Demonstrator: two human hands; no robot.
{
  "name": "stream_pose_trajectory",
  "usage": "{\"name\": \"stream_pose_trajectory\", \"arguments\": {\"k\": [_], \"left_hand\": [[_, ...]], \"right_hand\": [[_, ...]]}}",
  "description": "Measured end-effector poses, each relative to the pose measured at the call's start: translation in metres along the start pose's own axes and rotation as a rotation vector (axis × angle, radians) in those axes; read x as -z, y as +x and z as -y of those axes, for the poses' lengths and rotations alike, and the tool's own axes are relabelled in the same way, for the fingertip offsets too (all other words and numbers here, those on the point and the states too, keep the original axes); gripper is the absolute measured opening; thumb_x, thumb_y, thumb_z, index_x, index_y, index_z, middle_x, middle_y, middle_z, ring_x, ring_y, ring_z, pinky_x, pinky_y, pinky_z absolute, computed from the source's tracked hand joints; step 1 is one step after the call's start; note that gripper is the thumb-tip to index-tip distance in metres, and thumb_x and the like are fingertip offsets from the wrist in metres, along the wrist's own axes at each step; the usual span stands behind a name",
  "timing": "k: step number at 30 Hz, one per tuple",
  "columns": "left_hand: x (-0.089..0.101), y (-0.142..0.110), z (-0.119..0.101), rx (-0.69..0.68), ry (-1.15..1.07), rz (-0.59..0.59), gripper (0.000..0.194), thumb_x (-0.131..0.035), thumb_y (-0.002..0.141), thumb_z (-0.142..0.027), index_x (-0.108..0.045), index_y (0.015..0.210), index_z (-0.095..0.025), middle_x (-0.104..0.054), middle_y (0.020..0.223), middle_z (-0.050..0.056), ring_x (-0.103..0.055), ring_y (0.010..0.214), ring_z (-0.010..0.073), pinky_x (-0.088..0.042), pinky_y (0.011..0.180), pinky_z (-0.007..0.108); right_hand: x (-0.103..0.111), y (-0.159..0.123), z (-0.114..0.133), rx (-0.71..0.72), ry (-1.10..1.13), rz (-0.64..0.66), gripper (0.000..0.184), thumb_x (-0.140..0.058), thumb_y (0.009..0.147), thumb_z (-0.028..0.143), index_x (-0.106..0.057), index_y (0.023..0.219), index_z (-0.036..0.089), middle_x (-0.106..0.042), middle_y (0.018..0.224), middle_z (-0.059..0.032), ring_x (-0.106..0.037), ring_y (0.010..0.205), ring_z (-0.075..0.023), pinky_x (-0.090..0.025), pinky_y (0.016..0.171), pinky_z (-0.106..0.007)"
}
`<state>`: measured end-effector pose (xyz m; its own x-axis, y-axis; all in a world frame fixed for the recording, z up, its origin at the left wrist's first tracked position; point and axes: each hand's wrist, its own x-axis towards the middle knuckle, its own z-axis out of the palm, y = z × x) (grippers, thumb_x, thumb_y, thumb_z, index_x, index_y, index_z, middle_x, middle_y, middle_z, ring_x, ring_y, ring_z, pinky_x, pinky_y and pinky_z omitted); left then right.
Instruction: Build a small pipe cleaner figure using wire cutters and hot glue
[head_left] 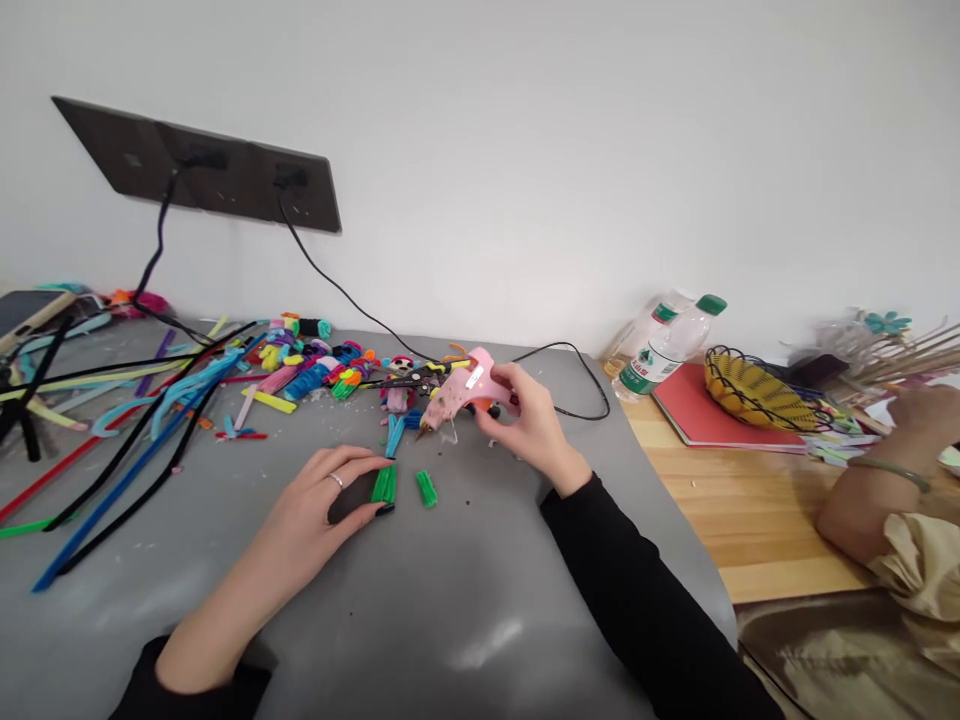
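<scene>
We've got glue gun (454, 396) in R hand (525, 412), green bundle (383, 486) in L hand (319, 500).
We pinch green bundle w/ L hand on bench (450, 620), 2nd green piece (426, 488) just right of it. R hand's clasped rnd glue gun, tip angled down, fwd-right of L hand.

Long black sleeves (630, 590), slim silver-coloured ring (335, 480) on the left hand (319, 505), dark glossy nail polish (385, 509)

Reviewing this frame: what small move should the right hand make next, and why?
Probably bring the pink glue gun toward the held green piece: the right hand grips the gun, its nozzle tilted down toward that side but apart from the piece, which the left hand steadies.
</scene>
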<state>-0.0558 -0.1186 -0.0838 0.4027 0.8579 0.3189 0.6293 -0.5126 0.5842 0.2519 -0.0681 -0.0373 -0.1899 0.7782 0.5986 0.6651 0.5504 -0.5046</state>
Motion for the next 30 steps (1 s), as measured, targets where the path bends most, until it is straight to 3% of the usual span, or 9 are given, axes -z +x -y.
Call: {"name": "stream_pose_trajectory", "arguments": {"k": [5, 8, 13, 19, 26, 30], "left_hand": [[0.009, -0.006, 0.0, 0.042, -0.034, 0.021, 0.031, -0.065, 0.098, -0.042, -0.074, 0.126, -0.033, -0.073, 0.123, 0.004, -0.07, 0.112, 0.0268, -0.06, 0.093, 0.037], [0.008, -0.007, -0.002, 0.053, -0.045, 0.014, 0.033, -0.066, 0.098, -0.039, -0.072, 0.13, -0.034, -0.074, 0.123, 0.003, -0.07, 0.112, 0.0262, -0.059, 0.094, 0.038], [0.008, -0.008, -0.003, 0.03, -0.026, 0.002, 0.03, -0.065, 0.099, -0.038, -0.073, 0.127, -0.033, -0.075, 0.121, 0.003, -0.071, 0.11, 0.0258, -0.06, 0.091, 0.036], [0.009, -0.008, -0.006, 0.007, -0.015, -0.003, 0.027, -0.06, 0.102, -0.039, -0.075, 0.125, -0.035, -0.074, 0.117, 0.004, -0.07, 0.105, 0.0247, -0.06, 0.089, 0.035], [0.008, -0.01, -0.004, 0.086, -0.041, 0.008, 0.028, -0.062, 0.1, -0.048, -0.075, 0.12, -0.033, -0.074, 0.117, 0.006, -0.071, 0.106, 0.0285, -0.061, 0.089, 0.039], [0.008, -0.011, -0.004, 0.067, -0.032, -0.008, 0.027, -0.062, 0.101, -0.048, -0.074, 0.12, -0.033, -0.074, 0.117, 0.005, -0.071, 0.105, 0.0266, -0.061, 0.089, 0.037]], "right_hand": [[-0.014, 0.012, 0.012, 0.363, -0.067, -0.015, 0.03, -0.066, 0.095, 0.021, -0.058, 0.123, 0.022, -0.074, 0.105, -0.0098, -0.07, 0.095, -0.0232, -0.056, 0.08, -0.036], [-0.02, 0.016, 0.013, 0.467, -0.061, -0.04, 0.034, -0.067, 0.095, 0.017, -0.057, 0.127, 0.023, -0.075, 0.108, -0.0106, -0.072, 0.099, -0.0246, -0.057, 0.082, -0.038], [-0.022, 0.005, 0.01, 0.407, -0.038, -0.036, 0.036, -0.067, 0.095, 0.015, -0.057, 0.128, 0.024, -0.074, 0.105, -0.01, -0.071, 0.092, -0.0231, -0.058, 0.075, -0.035], [-0.022, 0.0, 0.012, 0.442, -0.062, 0.054, 0.037, -0.067, 0.099, 0.02, -0.053, 0.134, 0.024, -0.076, 0.108, -0.0106, -0.072, 0.089, -0.0227, -0.058, 0.075, -0.036], [-0.023, 0.0, 0.013, 0.432, -0.044, 0.087, 0.033, -0.066, 0.101, 0.022, -0.054, 0.132, 0.023, -0.077, 0.11, -0.0113, -0.072, 0.091, -0.0231, -0.058, 0.077, -0.037], [-0.025, -0.001, 0.014, 0.455, -0.047, 0.072, 0.033, -0.067, 0.101, 0.022, -0.053, 0.131, 0.022, -0.077, 0.109, -0.0119, -0.071, 0.088, -0.0231, -0.057, 0.074, -0.037]]}}
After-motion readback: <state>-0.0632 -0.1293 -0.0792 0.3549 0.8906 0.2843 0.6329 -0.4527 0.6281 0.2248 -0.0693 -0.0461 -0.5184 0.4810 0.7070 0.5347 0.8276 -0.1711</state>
